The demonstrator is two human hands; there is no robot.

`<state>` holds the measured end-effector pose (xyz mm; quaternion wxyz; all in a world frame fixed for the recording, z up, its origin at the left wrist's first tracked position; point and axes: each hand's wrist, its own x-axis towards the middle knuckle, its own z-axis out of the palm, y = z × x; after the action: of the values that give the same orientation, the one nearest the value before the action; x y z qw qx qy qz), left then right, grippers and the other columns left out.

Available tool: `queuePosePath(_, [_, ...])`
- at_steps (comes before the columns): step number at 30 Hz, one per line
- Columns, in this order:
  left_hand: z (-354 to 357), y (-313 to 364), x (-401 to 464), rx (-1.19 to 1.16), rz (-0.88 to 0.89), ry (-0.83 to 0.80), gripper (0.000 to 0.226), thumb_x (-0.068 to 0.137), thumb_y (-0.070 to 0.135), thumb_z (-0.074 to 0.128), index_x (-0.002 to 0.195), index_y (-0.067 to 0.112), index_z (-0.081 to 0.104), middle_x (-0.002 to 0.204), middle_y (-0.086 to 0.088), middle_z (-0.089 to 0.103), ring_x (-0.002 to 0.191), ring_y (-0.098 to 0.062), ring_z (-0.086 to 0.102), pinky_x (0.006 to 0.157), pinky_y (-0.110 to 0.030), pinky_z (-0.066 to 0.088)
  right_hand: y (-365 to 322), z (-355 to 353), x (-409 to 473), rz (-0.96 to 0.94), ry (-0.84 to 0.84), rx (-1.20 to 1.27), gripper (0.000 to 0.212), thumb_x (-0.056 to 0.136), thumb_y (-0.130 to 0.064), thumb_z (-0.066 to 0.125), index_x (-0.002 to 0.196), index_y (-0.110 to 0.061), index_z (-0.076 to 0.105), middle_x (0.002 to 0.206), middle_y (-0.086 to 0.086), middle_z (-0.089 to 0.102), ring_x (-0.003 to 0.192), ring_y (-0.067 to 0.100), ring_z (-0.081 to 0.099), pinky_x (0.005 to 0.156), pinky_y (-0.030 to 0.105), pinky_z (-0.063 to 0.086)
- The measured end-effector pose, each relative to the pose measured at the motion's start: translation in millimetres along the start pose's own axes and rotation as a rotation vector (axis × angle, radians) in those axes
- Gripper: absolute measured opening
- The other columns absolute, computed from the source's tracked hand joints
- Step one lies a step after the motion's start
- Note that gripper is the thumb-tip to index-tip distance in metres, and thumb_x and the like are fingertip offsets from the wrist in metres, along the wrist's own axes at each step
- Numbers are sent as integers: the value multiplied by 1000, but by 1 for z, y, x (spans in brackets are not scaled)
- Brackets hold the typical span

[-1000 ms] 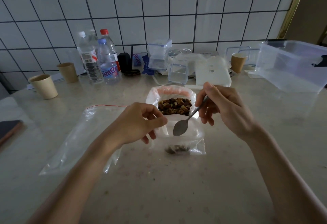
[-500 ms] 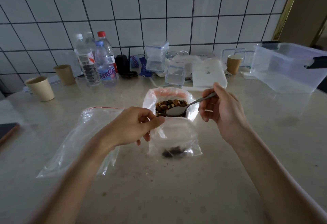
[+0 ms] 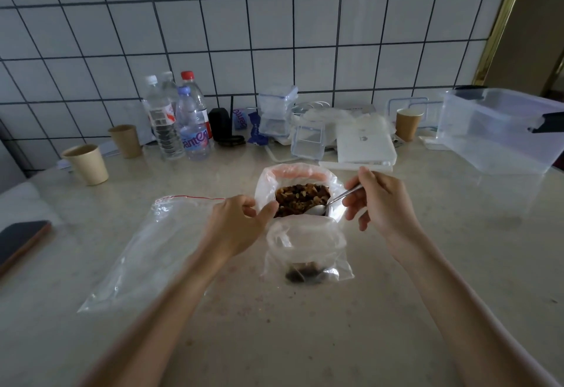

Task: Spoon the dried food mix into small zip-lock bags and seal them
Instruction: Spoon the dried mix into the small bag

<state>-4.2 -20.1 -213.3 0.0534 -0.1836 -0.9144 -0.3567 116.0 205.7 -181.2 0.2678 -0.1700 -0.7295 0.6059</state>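
Note:
A bag-lined container of brown dried food mix point(image 3: 300, 199) stands mid-table. In front of it stands a small clear zip-lock bag point(image 3: 306, 252) with a little dark mix at its bottom. My left hand point(image 3: 236, 223) pinches that bag's upper left edge and holds its mouth open. My right hand point(image 3: 380, 203) grips a metal spoon point(image 3: 328, 205); the bowl of the spoon rests at the near right edge of the mix. A larger empty zip-lock bag with a red strip point(image 3: 152, 249) lies flat on the left.
Along the wall stand water bottles point(image 3: 178, 124), paper cups point(image 3: 87, 163), small clear boxes point(image 3: 306, 142) and a white box point(image 3: 364, 144). A big clear tub point(image 3: 500, 130) sits at the right. A dark phone point(image 3: 19, 241) lies at the left table edge.
My right hand has carried the spoon from over the small bag back up into the food mix. The left hand has kept its hold on the bag.

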Motion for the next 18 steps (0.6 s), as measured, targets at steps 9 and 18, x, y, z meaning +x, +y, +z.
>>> queuePosePath(9, [8,8,3,-93,-39,-24,24,88,50,72,88,30,59,88,14,66,78,-4,61,53,-22,46,1,14,-7,9,-87,-35,33,110,-22,46,94,-1,67,75,12,76,58,24,66,41,31,44])
queuePosePath(18, [2,16,0,-512,-148,-69,17,81,29,67,94,19,64,91,-3,67,83,-21,62,68,-37,49,6,22,-6,164,-169,23,34,109,-31,45,107,-10,71,93,2,81,73,13,72,51,21,52])
